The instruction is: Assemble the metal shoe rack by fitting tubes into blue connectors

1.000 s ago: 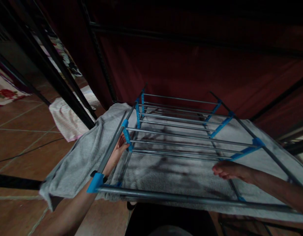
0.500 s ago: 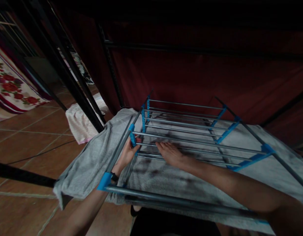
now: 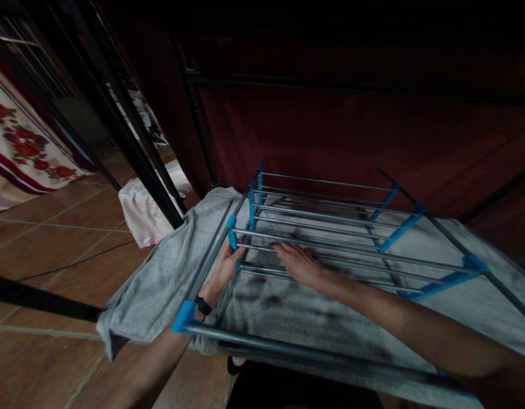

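Note:
A rack of grey metal rods (image 3: pixel 326 213) and blue plastic connectors lies on a grey towel-like cloth (image 3: pixel 160 284). My left hand (image 3: pixel 224 264) is closed around the blue connector (image 3: pixel 232 240) on the rack's left side, thumb near a rod's end. A dark band circles that wrist, which passes under the left side tube (image 3: pixel 210 258). Over the same rod (image 3: pixel 256 246), further right, lies my right hand (image 3: pixel 299 262), palm down, its fingers bent over it and pointing left. Its thumb is hidden.
Black metal posts (image 3: pixel 130 125) rise at the left, and a dark red curtain (image 3: pixel 330 130) hangs behind the rack. A striped cloth (image 3: pixel 141 207) lies near the posts on the tiled floor (image 3: pixel 45 250). A floral cloth (image 3: pixel 28 147) hangs at far left.
The whole view has shifted slightly, so the rack appears a little further right. Both hands keep about the same places on the rack.

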Demonstrator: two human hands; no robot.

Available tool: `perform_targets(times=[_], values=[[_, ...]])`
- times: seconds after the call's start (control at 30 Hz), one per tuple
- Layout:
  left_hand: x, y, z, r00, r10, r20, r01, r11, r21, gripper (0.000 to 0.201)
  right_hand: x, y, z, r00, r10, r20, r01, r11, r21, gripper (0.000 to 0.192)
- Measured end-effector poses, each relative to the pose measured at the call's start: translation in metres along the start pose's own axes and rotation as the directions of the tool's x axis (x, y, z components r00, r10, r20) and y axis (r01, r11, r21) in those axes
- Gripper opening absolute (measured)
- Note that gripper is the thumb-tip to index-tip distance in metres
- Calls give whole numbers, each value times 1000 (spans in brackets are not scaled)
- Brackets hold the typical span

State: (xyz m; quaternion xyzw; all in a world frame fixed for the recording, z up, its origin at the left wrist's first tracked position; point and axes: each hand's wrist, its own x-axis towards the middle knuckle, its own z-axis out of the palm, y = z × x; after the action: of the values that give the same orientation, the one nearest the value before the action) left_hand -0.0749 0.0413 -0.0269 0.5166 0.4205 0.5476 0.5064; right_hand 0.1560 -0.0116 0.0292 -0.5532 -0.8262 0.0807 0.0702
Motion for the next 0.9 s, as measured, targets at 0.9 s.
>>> perform_targets(times=[0.9], values=[[7, 8, -2, 992, -114, 55, 120, 985, -123, 30, 2, 12, 5, 995, -100, -16, 101, 991, 89, 42]])
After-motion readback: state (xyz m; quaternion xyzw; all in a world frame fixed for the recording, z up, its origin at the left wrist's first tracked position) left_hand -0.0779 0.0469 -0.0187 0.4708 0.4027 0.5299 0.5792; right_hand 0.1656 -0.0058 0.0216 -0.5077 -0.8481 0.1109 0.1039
